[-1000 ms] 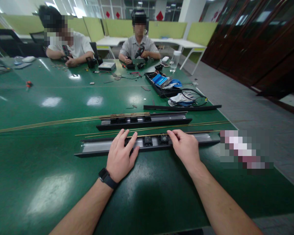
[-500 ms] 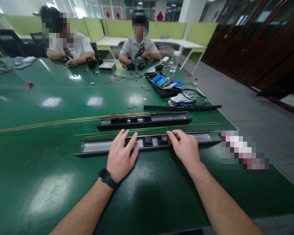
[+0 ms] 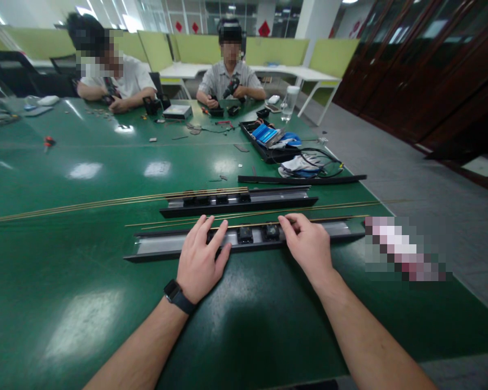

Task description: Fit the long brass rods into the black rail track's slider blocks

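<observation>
A long black channel with a pale inner floor lies across the table before me. Small black blocks sit inside it. My left hand rests on the channel's left half with fingers spread, partly covering one block. Thumb and forefinger of my right hand are pinched on a thin brass rod running along the channel's far side, just right of another block. Behind lies a second channel with several blocks, and brass rods reach from it far to the left.
Two loose rods lie between the channels. Farther back are a black strip, a black tray with blue parts, and gloves with cables. Two people sit across the green table; one holds a power drill.
Both hands stay almost where they were. My right hand has shifted very slightly along the rod; the channels and blocks look the same.
</observation>
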`<state>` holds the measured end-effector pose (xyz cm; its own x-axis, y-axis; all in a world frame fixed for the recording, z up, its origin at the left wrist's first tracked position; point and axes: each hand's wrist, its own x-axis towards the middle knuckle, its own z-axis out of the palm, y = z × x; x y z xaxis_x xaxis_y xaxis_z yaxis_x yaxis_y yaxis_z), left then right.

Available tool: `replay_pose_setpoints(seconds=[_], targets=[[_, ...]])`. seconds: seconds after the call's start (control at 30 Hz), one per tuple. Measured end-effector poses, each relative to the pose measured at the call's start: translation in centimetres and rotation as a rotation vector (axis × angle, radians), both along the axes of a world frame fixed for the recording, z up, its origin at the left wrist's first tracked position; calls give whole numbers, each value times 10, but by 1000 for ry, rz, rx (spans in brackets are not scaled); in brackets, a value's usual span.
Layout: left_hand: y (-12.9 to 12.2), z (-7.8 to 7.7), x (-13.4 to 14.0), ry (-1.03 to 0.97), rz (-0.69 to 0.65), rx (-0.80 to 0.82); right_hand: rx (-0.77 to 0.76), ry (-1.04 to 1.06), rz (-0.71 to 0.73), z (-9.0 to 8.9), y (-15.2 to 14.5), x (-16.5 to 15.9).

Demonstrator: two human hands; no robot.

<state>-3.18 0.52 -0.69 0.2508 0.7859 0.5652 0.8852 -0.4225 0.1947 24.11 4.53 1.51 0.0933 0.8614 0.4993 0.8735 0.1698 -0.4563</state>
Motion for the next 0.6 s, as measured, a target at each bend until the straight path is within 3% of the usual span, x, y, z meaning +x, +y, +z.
replay_pose_setpoints(seconds=[0.6], targets=[[0,-1,-1,-4,-6,3,49,-148,46,-6,1,0]])
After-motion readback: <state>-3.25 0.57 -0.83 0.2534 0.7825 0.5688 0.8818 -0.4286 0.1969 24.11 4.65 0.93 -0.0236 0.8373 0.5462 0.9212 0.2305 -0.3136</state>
